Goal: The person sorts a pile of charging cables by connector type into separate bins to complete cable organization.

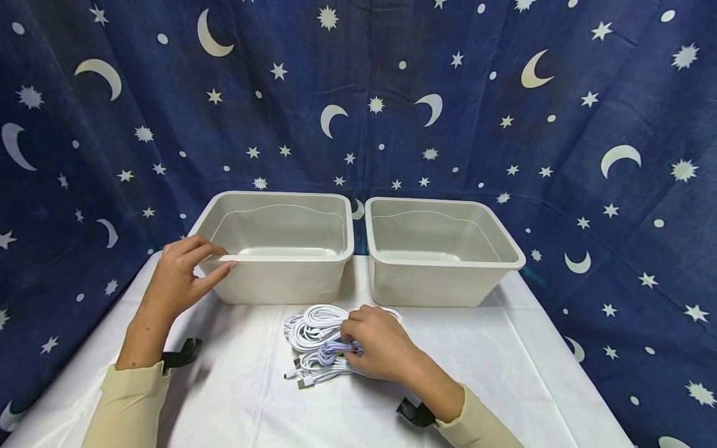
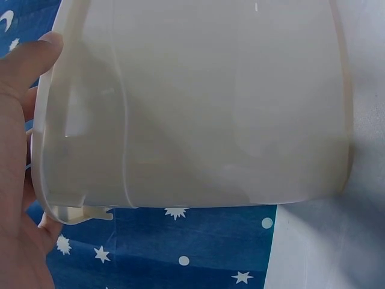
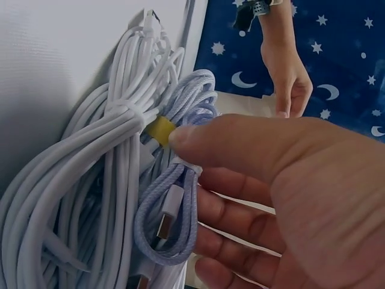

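In the head view, my left hand (image 1: 178, 281) grips the front left rim of the left pale grey bin (image 1: 280, 283). The left wrist view shows the thumb on the outer side of this bin (image 2: 228, 108), with the other fingers partly hidden behind the rim. My right hand (image 1: 383, 343) is at a pile of bundled white cables (image 1: 310, 330) on the table. Between its thumb and fingers it pinches a braided lavender cable (image 3: 144, 208), coiled and tied, with a metal USB plug showing. A yellow tie (image 3: 161, 129) sits beside the thumb.
A second pale grey bin (image 1: 431, 287) stands right of the first, a narrow gap between them. Both have bare visible floors. A white cloth (image 1: 235, 386) covers the table. Behind hangs a dark blue curtain (image 1: 392, 87) with moons and stars.
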Demonstrator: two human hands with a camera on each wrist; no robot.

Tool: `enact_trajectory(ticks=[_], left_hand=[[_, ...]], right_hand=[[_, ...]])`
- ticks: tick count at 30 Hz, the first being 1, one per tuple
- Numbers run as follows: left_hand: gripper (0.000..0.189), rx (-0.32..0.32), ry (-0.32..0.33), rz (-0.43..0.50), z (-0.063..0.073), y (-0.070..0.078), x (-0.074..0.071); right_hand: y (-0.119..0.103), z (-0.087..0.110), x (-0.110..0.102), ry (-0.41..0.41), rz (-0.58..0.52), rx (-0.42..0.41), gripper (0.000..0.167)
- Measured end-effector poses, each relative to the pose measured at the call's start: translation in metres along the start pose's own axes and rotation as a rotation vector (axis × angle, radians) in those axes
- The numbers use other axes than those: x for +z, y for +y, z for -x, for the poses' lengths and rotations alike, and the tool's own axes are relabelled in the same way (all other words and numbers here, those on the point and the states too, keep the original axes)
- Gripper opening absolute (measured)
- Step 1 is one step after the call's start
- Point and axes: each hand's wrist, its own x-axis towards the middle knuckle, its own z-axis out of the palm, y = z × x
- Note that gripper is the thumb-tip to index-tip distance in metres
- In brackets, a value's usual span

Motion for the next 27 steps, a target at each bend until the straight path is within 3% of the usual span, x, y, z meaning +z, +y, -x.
enact_trajectory(ticks=[16, 27], left_hand=[[0.027, -0.009, 0.002, 0.012, 0.0007, -0.0006, -0.0002], [0.027, -0.023, 0.005, 0.027, 0.0017, -0.0029, 0.0017]], right_hand=[[0.003, 0.0003, 0.0048, 0.0, -0.015, -0.047, 0.022], [0.0058, -0.0006, -0.002, -0.022, -0.021, -0.007, 0.02]])
